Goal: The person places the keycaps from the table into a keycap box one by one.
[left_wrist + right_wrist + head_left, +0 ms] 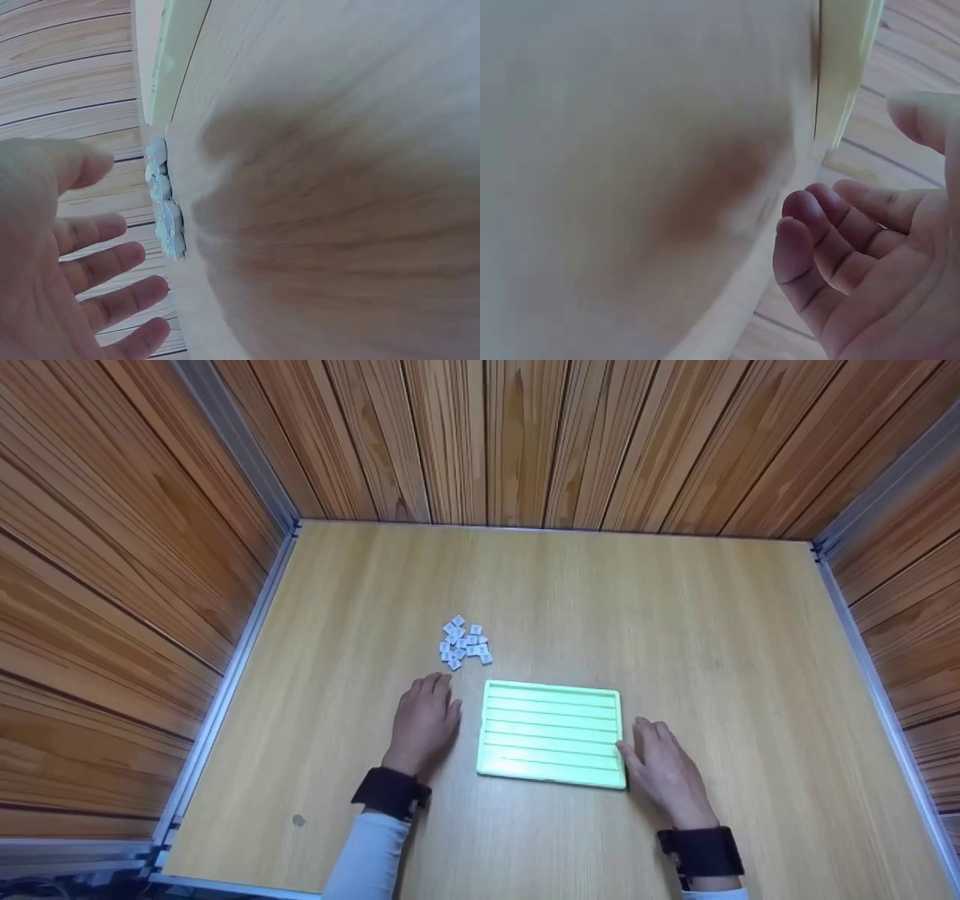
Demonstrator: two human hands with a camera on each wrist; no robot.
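Note:
A light green grooved tray point(553, 733) lies flat on the wooden table near the front middle. Just beyond its left corner sits a small heap of several white square tiles point(464, 643). My left hand point(424, 720) hovers open, palm down, left of the tray and just below the tiles, holding nothing; in the left wrist view its fingers point(105, 270) are spread, with the tiles point(165, 206) ahead. My right hand point(660, 765) is open at the tray's right edge, thumb close to its rim; the right wrist view shows relaxed fingers point(832, 247) beside the tray edge point(840, 67).
The wooden table point(675, 622) is boxed in by wood-panelled walls on the left, back and right, with metal rails point(225, 682) along its sides. A small dark spot point(298, 820) marks the front left. Black wrist straps sit on both arms.

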